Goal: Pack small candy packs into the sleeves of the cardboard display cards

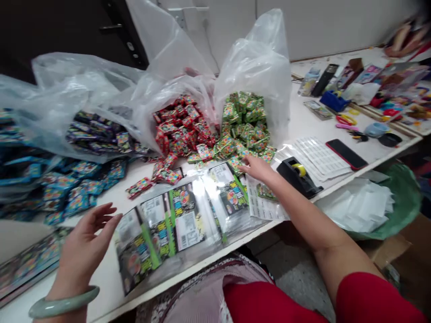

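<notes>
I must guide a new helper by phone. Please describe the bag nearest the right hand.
Along the white table stand open clear plastic bags of small packets. Take the rightmost bag, just left of the black tape dispenser. Only it holds green packets; its neighbour holds red ones.

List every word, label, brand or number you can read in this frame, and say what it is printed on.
No text reads with certainty.
Clear sleeves by the left hand: bold print and barcode-like panels, blurred.
Green packets at the right hand, red packets, blue packets: colourful print, too small.
White label sheet beside the phone: rows of print, too small.
</notes>
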{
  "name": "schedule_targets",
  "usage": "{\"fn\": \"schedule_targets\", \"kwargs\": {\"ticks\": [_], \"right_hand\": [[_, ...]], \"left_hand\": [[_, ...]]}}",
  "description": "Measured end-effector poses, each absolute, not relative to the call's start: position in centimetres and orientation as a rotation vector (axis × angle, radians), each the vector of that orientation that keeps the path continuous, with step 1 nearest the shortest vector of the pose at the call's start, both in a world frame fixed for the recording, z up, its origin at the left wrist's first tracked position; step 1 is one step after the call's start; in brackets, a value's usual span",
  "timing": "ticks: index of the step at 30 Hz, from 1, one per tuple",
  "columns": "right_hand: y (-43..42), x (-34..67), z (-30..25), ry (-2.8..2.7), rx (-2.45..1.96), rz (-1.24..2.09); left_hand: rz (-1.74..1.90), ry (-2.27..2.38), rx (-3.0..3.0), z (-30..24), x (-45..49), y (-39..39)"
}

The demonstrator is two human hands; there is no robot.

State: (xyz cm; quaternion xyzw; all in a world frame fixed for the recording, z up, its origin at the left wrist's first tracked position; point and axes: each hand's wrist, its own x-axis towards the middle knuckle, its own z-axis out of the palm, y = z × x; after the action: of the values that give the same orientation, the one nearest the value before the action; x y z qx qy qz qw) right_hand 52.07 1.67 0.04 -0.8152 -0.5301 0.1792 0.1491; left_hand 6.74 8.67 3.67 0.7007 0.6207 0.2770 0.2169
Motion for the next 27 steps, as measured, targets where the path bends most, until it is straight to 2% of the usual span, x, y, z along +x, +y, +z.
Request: {"fn": "schedule_targets", "kwargs": {"ticks": [5, 9, 14, 17, 21, 27], "right_hand": [[3.7, 52.3, -1.8, -1.552, -2.374, 0.619], [3.4, 53.6, -2.5, -1.295, -2.351, 0.625], [2.4, 51.5, -0.3, -0.872, -1.926, 0.794], [1.8, 47.9, 1.0, -0.919, -1.749, 0.966], [1.6, 42.6, 1.4, -1.228, -1.621, 1.201], [2.0, 37.5, 2.2, -1.396, -1.471, 1.366]], "left_hand": [[0.713, 1.815, 1.728, 1.5, 1.3, 5.4], [0.717, 1.767, 1.580, -0.1, 0.8, 5.1], [0.778, 1.755, 1.465, -1.6, 1.4, 7.4], [0.818, 1.648, 1.388, -2.1, 1.8, 8.5], [0.957, 1.501, 1.324, -0.5, 1.9, 8.2], [1.095, 1.286, 1.446, 5.4, 1.8, 4.4]]}}
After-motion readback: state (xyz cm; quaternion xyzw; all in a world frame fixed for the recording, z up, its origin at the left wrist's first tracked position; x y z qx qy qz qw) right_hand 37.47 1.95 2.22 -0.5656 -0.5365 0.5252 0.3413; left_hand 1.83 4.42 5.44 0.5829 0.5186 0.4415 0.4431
